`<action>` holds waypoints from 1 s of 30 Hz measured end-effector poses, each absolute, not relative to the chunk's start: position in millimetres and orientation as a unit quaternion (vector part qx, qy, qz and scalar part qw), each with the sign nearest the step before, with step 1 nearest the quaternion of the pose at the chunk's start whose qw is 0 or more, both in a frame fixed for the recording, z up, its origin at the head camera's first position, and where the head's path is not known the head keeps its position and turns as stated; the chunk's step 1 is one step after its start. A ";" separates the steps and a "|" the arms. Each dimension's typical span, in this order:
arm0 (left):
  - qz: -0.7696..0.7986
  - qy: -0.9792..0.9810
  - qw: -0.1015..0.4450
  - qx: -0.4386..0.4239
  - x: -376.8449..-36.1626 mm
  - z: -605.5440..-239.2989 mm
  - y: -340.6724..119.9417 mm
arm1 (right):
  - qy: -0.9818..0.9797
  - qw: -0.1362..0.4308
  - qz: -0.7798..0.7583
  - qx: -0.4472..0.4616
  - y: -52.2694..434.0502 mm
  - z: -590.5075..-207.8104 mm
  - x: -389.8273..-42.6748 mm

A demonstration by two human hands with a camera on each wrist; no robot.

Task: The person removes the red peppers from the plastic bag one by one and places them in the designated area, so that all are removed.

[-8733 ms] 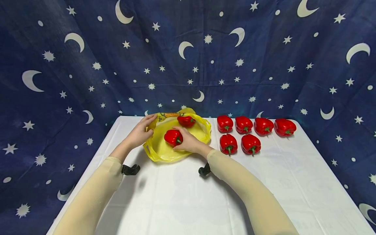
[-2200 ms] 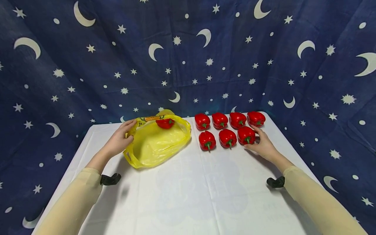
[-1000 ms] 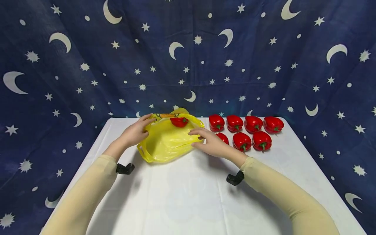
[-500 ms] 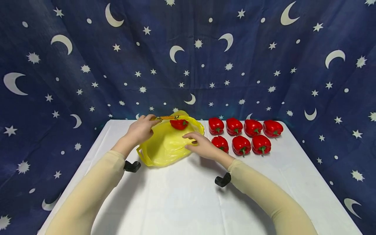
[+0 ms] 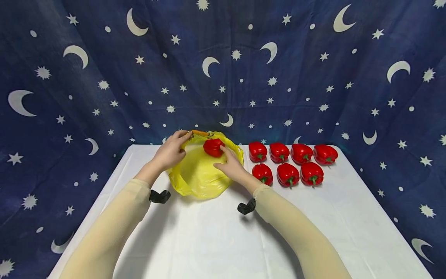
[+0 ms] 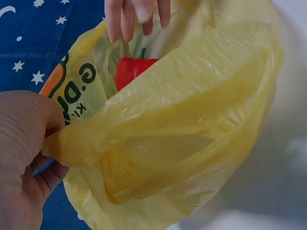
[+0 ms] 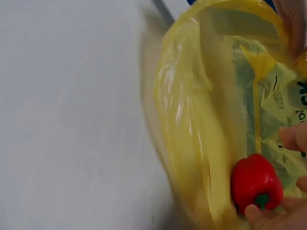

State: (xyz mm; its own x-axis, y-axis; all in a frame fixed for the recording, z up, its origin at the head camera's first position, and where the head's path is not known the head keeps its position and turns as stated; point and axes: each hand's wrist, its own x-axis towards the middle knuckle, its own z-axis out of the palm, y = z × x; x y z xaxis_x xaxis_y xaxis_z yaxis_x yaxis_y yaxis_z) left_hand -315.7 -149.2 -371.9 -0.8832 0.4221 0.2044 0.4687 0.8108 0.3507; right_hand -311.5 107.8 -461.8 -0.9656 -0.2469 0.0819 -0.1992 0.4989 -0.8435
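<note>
Nearest the person, both forearms in beige sleeves reach over the front half of the white table (image 5: 216,240), each wrist wearing a small black camera mount. Beyond them, toward the far left part of the table, lies a yellow plastic bag (image 5: 195,178) with its mouth held open. The left hand (image 5: 170,153) grips the bag's upper rim at the far left side: in the left wrist view the thumb and curled fingers (image 6: 29,143) pinch a bunched fold of the yellow film, next to printed green lettering and an orange mark. The right hand (image 5: 230,164) reaches into the bag's mouth from the right, and its fingers lie against a red bell pepper (image 5: 213,147) at the far end of the bag. In the right wrist view the pepper (image 7: 255,181) sits inside the bag with its green stem pointing toward the palm, and the fingertips (image 7: 292,136) touch its sides, loosely curved about it; whether they fully clasp it cannot be told. The pepper is just ahead of the right hand and just right of the left hand.

Farther right, along the table's far edge, stand four red peppers in a row (image 5: 290,152), with three more peppers (image 5: 287,174) just in front of them. Behind the table hangs a dark blue cloth (image 5: 244,69) printed with white moons and stars.
</note>
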 end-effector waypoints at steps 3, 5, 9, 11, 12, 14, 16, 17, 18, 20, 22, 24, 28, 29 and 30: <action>-0.209 -0.948 0.054 -0.236 -317.1 -368.8 -146.4 | 0.862 -0.001 -0.497 -0.100 96.6 -463.7 -324.3; -0.211 -0.947 0.052 -0.237 -318.1 -367.1 -143.7 | 0.859 -0.021 -0.505 -0.084 90.5 -465.7 -332.8; -0.213 -0.947 0.049 -0.235 -318.4 -362.6 -137.7 | 0.857 -0.053 -0.509 -0.058 82.0 -472.0 -349.7; -0.214 -0.948 0.049 -0.232 -318.3 -361.3 -135.9 | 0.861 -0.061 -0.504 -0.046 79.2 -474.4 -356.8; -0.214 -0.948 0.049 -0.230 -318.1 -360.9 -135.3 | 0.862 -0.063 -0.501 -0.042 78.1 -475.7 -360.3; -0.213 -0.949 0.050 -0.228 -318.4 -361.4 -135.1 | 0.867 -0.064 -0.492 -0.036 76.5 -477.4 -365.7; -0.214 -0.948 0.048 -0.231 -318.5 -363.0 -135.4 | 0.875 -0.057 -0.480 -0.029 75.8 -479.2 -369.7; -0.214 -0.948 0.046 -0.232 -318.4 -363.7 -135.5 | 0.878 -0.051 -0.474 -0.027 75.8 -479.9 -371.1; -0.215 -0.947 0.044 -0.234 -318.1 -364.4 -135.7 | 0.883 -0.048 -0.466 -0.026 75.7 -480.7 -372.4; -0.219 -0.946 0.041 -0.236 -317.7 -366.0 -136.1 | 0.892 -0.041 -0.450 -0.026 75.8 -481.6 -374.7; -0.223 -0.945 0.042 -0.236 -317.1 -367.1 -136.5 | 0.898 -0.047 -0.436 -0.033 75.9 -481.9 -376.7; -0.227 -0.945 0.044 -0.233 -316.7 -368.4 -137.1 | 0.902 -0.052 -0.426 -0.041 75.9 -482.2 -378.1; -0.230 -0.945 0.037 -0.228 -315.4 -371.1 -138.5 | 0.911 -0.050 -0.407 -0.048 75.7 -483.8 -378.0; -0.229 -0.946 0.034 -0.227 -315.3 -371.6 -138.8 | 0.913 -0.047 -0.403 -0.047 75.4 -484.5 -377.9; -0.229 -0.946 0.032 -0.227 -315.3 -371.8 -139.1 | 0.915 -0.047 -0.399 -0.048 74.9 -485.0 -377.7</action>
